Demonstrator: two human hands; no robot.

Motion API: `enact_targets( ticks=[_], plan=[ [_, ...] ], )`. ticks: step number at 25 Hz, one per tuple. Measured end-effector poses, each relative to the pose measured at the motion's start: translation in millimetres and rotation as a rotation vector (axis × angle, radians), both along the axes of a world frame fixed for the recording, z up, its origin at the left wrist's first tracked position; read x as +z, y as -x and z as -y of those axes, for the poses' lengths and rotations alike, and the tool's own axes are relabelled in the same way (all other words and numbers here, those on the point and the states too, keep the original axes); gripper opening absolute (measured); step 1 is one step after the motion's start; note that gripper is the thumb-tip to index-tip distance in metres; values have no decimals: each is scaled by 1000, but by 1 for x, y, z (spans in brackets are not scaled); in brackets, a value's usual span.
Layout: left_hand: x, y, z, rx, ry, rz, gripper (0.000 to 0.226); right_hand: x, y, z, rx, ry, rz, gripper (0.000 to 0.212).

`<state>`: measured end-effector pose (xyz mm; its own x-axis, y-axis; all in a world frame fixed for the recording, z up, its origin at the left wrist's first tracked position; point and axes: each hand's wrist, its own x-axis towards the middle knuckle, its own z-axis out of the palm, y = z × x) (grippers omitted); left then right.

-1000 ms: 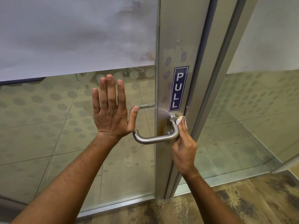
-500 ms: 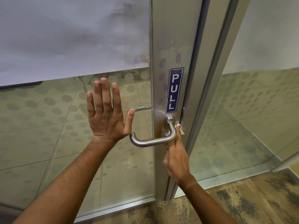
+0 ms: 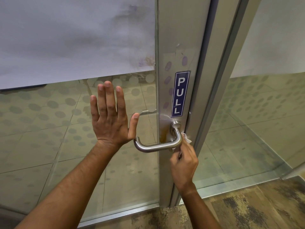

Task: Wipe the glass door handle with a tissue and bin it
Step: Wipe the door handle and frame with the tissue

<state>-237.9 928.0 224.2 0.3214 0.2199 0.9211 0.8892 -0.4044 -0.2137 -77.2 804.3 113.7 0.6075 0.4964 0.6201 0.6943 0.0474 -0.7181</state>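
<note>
The glass door (image 3: pixel 74 129) fills most of the view, its lower pane dotted with frosted spots and its upper part covered by a pale sheet. A brushed metal stile (image 3: pixel 179 47) runs down its right edge, carrying a blue PULL sign (image 3: pixel 179 95) and some smudgy fingerprints above it.

The left hand (image 3: pixel 110 119) is spread flat against the glass, fingers fully extended and holding nothing — it looks to be bracing the door. Just right of its thumb sits the lever door handle (image 3: pixel 156 147), a steel bar that bends up to a round boss on the stile. A brownish stain (image 3: pixel 165 131) marks the stile behind that bend.

The right hand (image 3: pixel 184 161) comes up from below, fingers curled closed around a white tissue (image 3: pixel 185 138), pressing it against the handle's elbow. Only a small crumpled corner of tissue shows past the metal.

Risks from here, as I judge them: the tissue is thin and bunched, so it could tear or slip out of the pinch on the curved steel. Pressing down on the lever might unlatch the door — the braced palm would then push it. The long horizontal bar and the stain could easily be missed. No bin is in view.
</note>
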Motion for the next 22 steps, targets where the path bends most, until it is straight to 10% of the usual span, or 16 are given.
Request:
enact_targets(
  ticks=[5, 22],
  plan=[
    [0, 0, 0, -15, 5, 0, 87, 15, 7, 0, -95, -69, -176, 29],
    [-1, -1, -1, -7, -3, 13, 85, -7, 21, -1, 99, 241, -117, 64]
  ],
)
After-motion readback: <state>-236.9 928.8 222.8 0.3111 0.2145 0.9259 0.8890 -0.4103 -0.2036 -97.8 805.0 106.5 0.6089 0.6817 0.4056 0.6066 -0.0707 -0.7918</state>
